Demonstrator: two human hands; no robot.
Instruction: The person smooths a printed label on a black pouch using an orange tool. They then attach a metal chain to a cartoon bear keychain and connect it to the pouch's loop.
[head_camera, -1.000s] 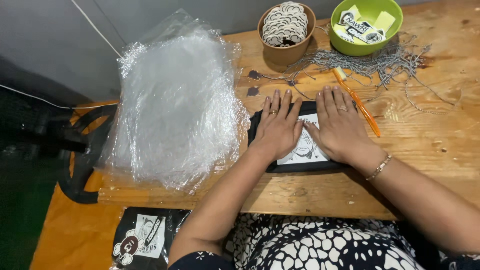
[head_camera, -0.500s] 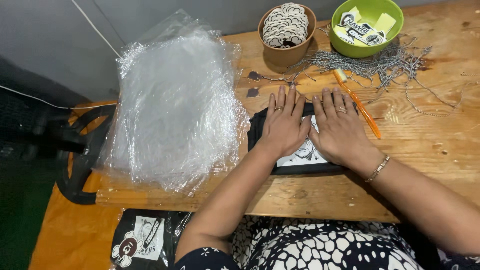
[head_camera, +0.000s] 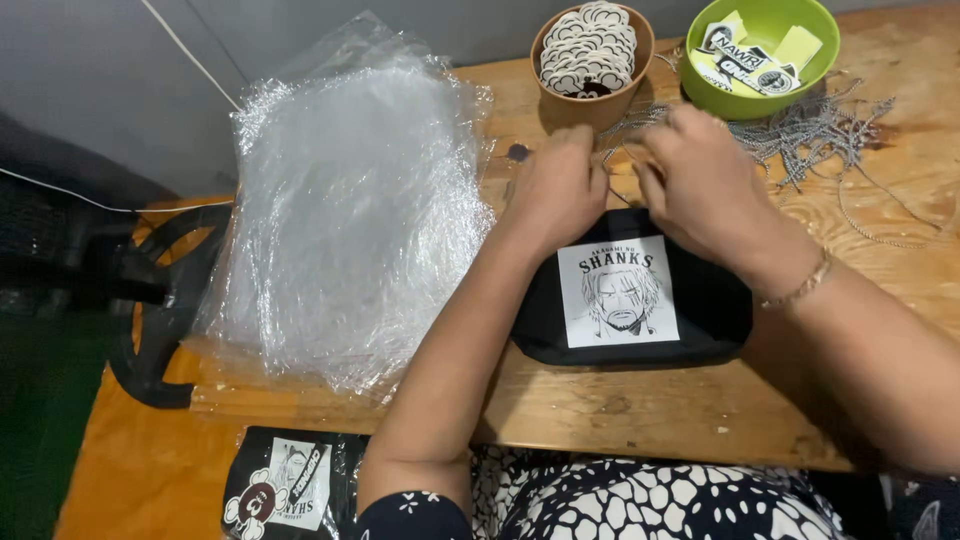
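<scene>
While the black pouch (head_camera: 640, 310) with the white printed patch is lying flat on the wooden worktop (head_camera: 620, 410), both hands are working at its far edge. The left hand (head_camera: 555, 190) is curling its fingers down onto the top rim, and the right hand (head_camera: 705, 185) is doing the same just beside it, but honestly I cannot tell what either is pinching. A stack of clear plastic bags (head_camera: 350, 220) is sitting to the left. A brown bowl (head_camera: 592, 60), a green bowl (head_camera: 765, 50) and a tangle of ball chains (head_camera: 830, 130) are waiting behind the hands.
</scene>
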